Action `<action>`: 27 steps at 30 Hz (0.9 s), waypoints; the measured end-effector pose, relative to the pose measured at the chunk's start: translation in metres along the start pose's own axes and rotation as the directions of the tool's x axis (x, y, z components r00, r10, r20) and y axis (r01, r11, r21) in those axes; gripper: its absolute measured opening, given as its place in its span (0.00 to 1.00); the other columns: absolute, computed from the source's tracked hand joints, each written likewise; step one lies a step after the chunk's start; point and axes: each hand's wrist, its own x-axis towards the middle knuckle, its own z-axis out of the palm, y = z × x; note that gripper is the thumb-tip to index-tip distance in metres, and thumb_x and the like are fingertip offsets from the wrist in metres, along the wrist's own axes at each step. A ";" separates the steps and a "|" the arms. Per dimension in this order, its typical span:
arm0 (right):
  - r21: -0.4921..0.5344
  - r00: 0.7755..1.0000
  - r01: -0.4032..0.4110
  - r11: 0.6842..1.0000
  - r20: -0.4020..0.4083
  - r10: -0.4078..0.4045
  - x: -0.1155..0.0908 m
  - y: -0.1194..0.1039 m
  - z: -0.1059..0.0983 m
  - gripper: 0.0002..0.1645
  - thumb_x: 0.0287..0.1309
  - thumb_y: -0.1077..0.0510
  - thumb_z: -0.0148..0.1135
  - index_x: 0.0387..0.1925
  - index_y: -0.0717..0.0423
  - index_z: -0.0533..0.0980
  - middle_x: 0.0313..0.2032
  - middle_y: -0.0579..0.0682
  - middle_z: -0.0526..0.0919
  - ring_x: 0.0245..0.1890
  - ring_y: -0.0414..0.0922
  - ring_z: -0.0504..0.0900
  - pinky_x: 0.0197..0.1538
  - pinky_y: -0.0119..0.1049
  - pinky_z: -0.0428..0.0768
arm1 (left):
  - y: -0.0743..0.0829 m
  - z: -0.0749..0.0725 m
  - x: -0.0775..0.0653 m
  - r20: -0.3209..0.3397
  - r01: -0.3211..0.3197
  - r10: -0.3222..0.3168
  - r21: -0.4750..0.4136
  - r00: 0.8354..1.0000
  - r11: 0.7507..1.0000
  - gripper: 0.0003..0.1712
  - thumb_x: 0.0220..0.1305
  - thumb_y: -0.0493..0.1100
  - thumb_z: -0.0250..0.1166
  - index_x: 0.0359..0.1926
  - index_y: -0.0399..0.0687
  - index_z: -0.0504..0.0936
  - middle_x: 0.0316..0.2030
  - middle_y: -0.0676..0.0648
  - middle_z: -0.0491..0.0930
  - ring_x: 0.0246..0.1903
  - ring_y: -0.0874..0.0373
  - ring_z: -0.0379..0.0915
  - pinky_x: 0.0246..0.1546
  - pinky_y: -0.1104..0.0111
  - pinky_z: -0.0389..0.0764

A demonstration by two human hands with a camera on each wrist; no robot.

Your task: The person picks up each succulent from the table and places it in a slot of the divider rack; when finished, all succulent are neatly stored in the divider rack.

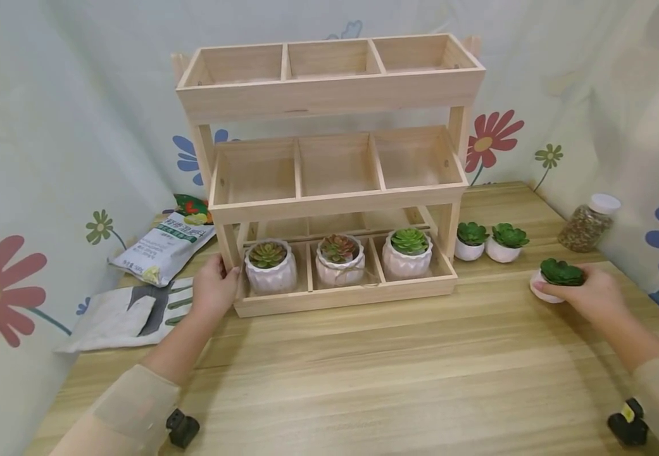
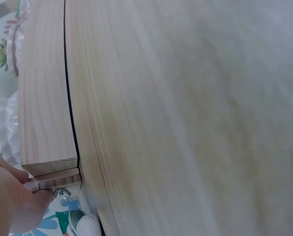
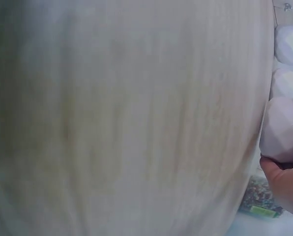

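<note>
A three-tier wooden plant stand (image 1: 329,197) stands on the table, each tier split into three compartments. At its lower left end my left hand (image 1: 214,288) grips the side; the left wrist view shows thumb and fingers (image 2: 9,194) on either side of the end piece. On the right, my right hand (image 1: 599,292) holds a small white pot with a green succulent (image 1: 561,272). Its faceted white side (image 3: 282,130) shows in the right wrist view. Three ribbed white pots with succulents (image 1: 272,278) fill the bottom tier's front compartments.
Two small potted succulents (image 1: 504,244) stand right of the stand. Behind my right hand is a jar of granules (image 1: 588,223) with a white lid. Left of the stand lie a white printed bag (image 1: 164,247) and work gloves (image 1: 118,313). A patterned curtain surrounds the table (image 1: 352,380).
</note>
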 end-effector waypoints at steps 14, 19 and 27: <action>0.107 0.996 0.074 0.991 0.035 -0.078 -0.028 -0.062 -0.020 0.52 0.50 0.37 0.66 0.60 0.73 0.60 0.55 0.73 0.66 0.52 0.65 0.67 0.43 0.54 0.75 | 0.000 0.000 -0.001 0.008 0.007 -0.007 0.006 1.000 1.000 0.23 0.66 0.35 0.54 0.59 0.28 0.66 0.53 0.29 0.73 0.54 0.40 0.70 0.54 0.55 0.73; 0.121 0.994 0.105 0.987 0.019 -0.108 -0.042 -0.103 -0.033 0.47 0.49 0.39 0.68 0.59 0.68 0.64 0.54 0.67 0.71 0.46 0.52 0.71 0.33 0.27 0.75 | 0.000 0.000 -0.001 0.013 0.009 -0.009 0.001 1.000 1.000 0.23 0.66 0.35 0.54 0.60 0.29 0.66 0.54 0.29 0.72 0.54 0.40 0.70 0.53 0.54 0.74; 0.214 0.965 0.259 0.942 -0.013 -0.262 -0.047 -0.174 -0.054 0.41 0.47 0.43 0.71 0.58 0.58 0.68 0.43 0.43 0.77 0.38 0.33 0.75 0.34 0.18 0.76 | 0.001 -0.001 0.000 0.005 0.005 -0.005 0.009 1.000 1.000 0.23 0.66 0.34 0.54 0.60 0.28 0.66 0.53 0.29 0.73 0.54 0.40 0.70 0.53 0.55 0.74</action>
